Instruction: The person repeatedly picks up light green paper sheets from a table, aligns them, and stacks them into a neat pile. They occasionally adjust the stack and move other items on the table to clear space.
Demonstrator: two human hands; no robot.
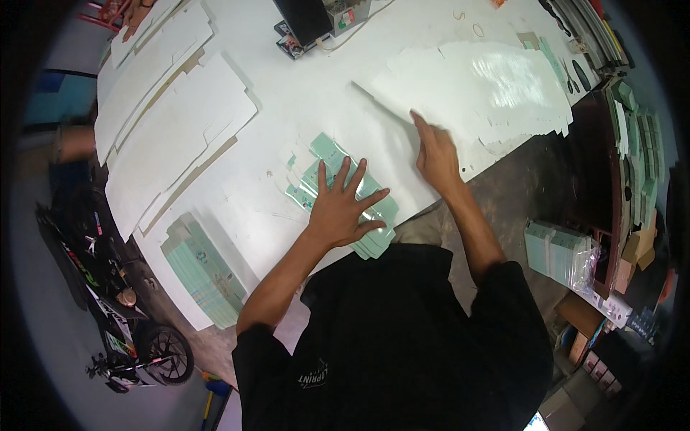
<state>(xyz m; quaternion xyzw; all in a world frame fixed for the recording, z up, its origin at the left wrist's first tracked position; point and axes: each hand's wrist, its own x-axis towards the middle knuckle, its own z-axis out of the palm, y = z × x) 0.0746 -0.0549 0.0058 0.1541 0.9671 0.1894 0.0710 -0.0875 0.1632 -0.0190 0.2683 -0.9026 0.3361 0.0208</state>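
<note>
My left hand (341, 205) lies flat with its fingers spread on a fanned pile of pale green printed flat cartons (327, 147) at the table's near edge. Some of the cartons are hidden under the palm. To the right, my right hand (437, 154) has its index finger stretched out at the near edge of a white sheet pile (460, 86), the other fingers partly curled. Nothing shows in its grasp. A neat stack of the same green cartons (205, 269) rests at the table's left near corner.
Large stacks of white sheets (187, 122) cover the table's left side. A black screen-like panel (303, 20) stands at the far edge. Scissors (570, 77) lie at the far right. Wrapped green cartons (553, 251) are stacked at right. A motorbike (126, 320) stands at left.
</note>
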